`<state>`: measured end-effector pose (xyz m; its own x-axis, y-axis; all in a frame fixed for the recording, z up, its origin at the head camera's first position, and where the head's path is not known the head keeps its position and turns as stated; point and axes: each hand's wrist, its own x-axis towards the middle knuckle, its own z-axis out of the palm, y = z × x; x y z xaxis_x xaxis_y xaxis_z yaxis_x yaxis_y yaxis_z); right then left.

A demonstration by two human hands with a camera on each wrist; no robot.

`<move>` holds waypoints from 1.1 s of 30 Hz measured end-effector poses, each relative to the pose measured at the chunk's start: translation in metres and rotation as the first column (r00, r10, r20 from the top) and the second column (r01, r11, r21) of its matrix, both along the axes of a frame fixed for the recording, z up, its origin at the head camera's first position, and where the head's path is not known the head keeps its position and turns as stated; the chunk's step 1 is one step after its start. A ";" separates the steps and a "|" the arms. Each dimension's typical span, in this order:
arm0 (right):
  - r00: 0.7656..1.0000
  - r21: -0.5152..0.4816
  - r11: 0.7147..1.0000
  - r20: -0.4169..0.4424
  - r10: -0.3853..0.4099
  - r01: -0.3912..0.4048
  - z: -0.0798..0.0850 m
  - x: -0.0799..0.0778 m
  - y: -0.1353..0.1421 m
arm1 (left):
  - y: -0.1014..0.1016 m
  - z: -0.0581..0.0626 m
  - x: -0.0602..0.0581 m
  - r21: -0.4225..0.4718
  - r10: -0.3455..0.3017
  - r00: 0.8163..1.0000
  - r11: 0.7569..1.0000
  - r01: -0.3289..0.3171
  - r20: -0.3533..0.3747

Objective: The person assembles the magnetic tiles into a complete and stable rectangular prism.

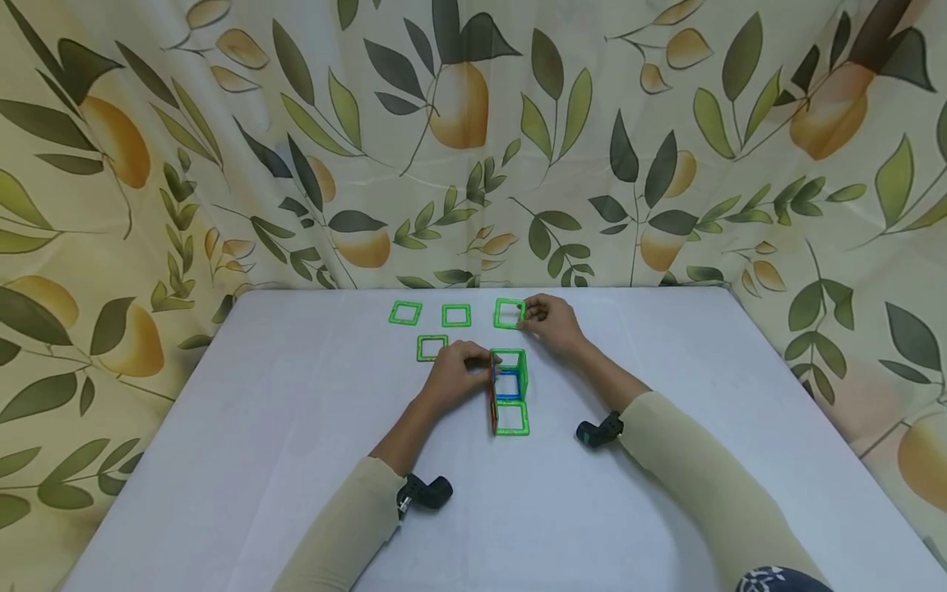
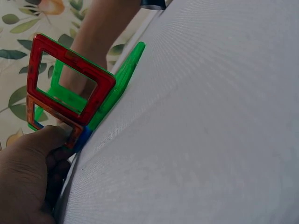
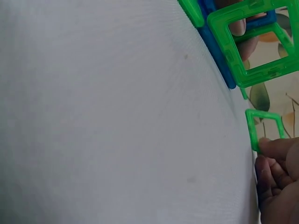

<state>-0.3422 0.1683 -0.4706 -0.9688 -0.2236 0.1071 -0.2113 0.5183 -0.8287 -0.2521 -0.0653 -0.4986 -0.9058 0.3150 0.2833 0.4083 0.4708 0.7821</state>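
Note:
My left hand (image 1: 453, 378) pinches an orange square magnetic tile (image 2: 30, 109) on the side of a small upright build; in the left wrist view the thumb lies at its frame. A red square tile (image 2: 32, 70) stands beside the orange one. Between the sides, a blue square tile (image 1: 509, 398) lies low, and a green tile (image 3: 233, 70) forms the right side. Another green tile (image 1: 512, 432) lies flat at the near end. Farther back, my right hand (image 1: 556, 326) pinches a separate green square tile (image 1: 498, 314) by its right edge.
Two loose green tiles, a left one (image 1: 404, 321) and a middle one (image 1: 456, 325), lie in the back row. A third green tile (image 1: 420, 349) lies partly behind my left hand. The white-covered table (image 1: 259, 460) ends at a patterned curtain (image 1: 459, 205).

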 end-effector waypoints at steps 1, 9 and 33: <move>1.000 -0.002 1.000 -0.001 -0.001 0.001 0.000 0.001 0.001 | 0.000 0.000 0.000 0.000 0.000 1.000 1.000 0.000 -0.002; 0.999 -0.055 0.998 0.053 -0.011 0.014 0.002 0.006 0.005 | 0.000 0.001 0.000 0.010 -0.005 1.000 1.000 0.005 0.004; 0.999 -0.171 0.985 -0.034 -0.019 0.013 0.005 0.048 0.023 | 0.000 0.001 0.001 0.008 0.001 1.000 1.000 -0.001 0.010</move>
